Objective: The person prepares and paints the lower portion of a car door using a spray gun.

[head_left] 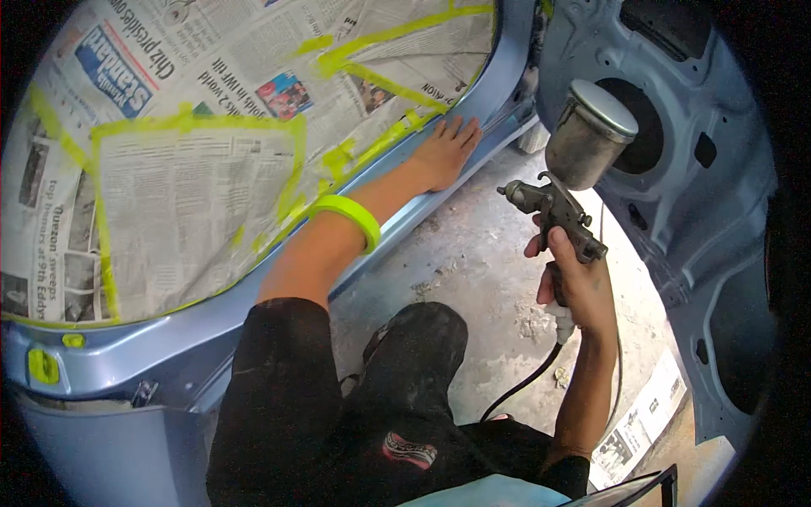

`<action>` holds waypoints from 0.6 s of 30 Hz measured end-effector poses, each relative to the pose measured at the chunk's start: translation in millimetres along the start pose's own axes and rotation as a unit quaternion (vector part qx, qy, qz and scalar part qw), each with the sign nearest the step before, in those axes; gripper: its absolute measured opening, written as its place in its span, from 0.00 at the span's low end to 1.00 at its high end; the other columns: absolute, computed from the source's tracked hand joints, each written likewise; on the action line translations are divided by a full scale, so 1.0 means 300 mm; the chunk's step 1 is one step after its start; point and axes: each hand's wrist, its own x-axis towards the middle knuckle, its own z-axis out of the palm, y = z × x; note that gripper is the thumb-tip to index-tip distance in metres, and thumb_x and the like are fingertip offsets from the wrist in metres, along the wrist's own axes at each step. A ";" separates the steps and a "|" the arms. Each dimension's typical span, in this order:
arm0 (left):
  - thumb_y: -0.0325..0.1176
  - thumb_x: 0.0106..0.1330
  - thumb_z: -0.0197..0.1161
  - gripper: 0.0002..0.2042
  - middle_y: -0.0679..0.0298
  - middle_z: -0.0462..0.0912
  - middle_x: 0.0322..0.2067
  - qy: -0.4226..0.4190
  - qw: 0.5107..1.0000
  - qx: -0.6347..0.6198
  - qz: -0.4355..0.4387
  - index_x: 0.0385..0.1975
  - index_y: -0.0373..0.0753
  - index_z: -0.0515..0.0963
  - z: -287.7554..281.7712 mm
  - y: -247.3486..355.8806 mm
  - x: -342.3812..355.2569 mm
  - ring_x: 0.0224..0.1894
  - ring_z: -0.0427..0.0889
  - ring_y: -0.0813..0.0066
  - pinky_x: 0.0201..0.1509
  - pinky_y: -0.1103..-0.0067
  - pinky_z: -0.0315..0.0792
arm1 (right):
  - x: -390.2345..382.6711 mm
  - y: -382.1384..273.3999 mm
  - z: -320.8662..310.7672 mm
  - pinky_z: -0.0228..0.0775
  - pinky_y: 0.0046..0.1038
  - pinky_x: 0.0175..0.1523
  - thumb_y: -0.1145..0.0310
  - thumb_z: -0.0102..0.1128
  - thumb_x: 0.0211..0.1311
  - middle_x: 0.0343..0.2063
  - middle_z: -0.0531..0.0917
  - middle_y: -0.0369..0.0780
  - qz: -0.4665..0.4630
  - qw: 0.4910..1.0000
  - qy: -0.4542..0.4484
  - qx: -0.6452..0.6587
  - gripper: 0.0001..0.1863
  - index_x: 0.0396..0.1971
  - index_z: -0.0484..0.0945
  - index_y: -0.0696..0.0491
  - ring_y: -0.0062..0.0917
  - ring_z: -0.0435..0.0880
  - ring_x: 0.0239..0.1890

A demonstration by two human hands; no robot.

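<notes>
Lidded cylindrical metal cup [583, 144], contents hidden, topped the spray gun [553, 207], grasped by right hand [585, 287]. Left of gun, left hand [443, 157] lay unclenched on glossy sill [402, 223].

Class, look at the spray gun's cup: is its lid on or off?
On: the silver lid covers the top of the metal cup, hiding its inside. The right hand grips the spray gun beneath it.

Grey spray gun [553, 207], metal cup [583, 144] on top, nozzle [505, 191] leftward, right of blue sill [399, 226].
</notes>
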 end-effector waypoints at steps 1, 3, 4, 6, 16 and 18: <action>0.31 0.71 0.46 0.29 0.38 0.53 0.72 -0.004 1.000 -0.021 -0.003 0.69 0.23 0.54 -0.010 0.000 -0.047 0.75 0.53 0.41 0.78 0.55 0.49 | -0.011 -0.012 0.011 0.64 0.19 0.16 0.49 0.57 0.72 0.29 0.83 0.37 -0.005 1.000 0.005 -0.004 0.24 0.46 0.79 0.59 0.16 0.75 0.11; 0.30 0.70 0.47 0.29 0.37 0.55 0.71 0.005 0.999 -0.011 -0.047 0.69 0.23 0.55 -0.032 -0.012 -0.201 0.75 0.53 0.41 0.78 0.56 0.49 | -0.012 -0.006 0.021 0.64 0.19 0.16 0.50 0.57 0.72 0.28 0.82 0.37 0.010 0.999 -0.033 -0.017 0.23 0.44 0.79 0.59 0.16 0.75 0.11; 0.29 0.68 0.48 0.29 0.36 0.56 0.70 0.023 0.996 0.000 -0.083 0.69 0.23 0.57 -0.043 -0.009 -0.279 0.75 0.53 0.42 0.77 0.57 0.50 | -0.010 -0.004 0.032 0.65 0.19 0.17 0.50 0.57 0.72 0.28 0.82 0.36 0.017 0.997 -0.061 -0.036 0.23 0.43 0.79 0.59 0.16 0.74 0.11; 0.30 0.69 0.50 0.29 0.36 0.56 0.70 0.003 0.995 0.019 -0.097 0.68 0.23 0.56 -0.085 0.019 -0.448 0.74 0.54 0.41 0.77 0.56 0.51 | -0.023 0.010 0.060 0.65 0.19 0.18 0.51 0.58 0.71 0.27 0.82 0.36 0.005 0.997 -0.078 -0.019 0.22 0.41 0.79 0.59 0.16 0.75 0.12; 0.29 0.64 0.59 0.33 0.40 0.57 0.70 -0.072 0.955 0.046 -0.284 0.69 0.27 0.57 -0.469 0.270 -1.110 0.74 0.56 0.45 0.77 0.59 0.52 | -0.067 0.026 0.162 0.66 0.19 0.17 0.47 0.62 0.67 0.24 0.83 0.35 0.009 0.962 -0.270 0.022 0.25 0.37 0.80 0.59 0.15 0.75 0.13; 0.30 0.64 0.60 0.34 0.41 0.57 0.71 -0.096 0.946 0.068 -0.303 0.69 0.28 0.58 -0.542 0.301 -1.195 0.74 0.56 0.47 0.77 0.59 0.52 | -0.074 0.038 0.206 0.66 0.19 0.17 0.47 0.62 0.67 0.21 0.81 0.35 0.004 0.955 -0.295 0.032 0.25 0.35 0.81 0.59 0.15 0.76 0.13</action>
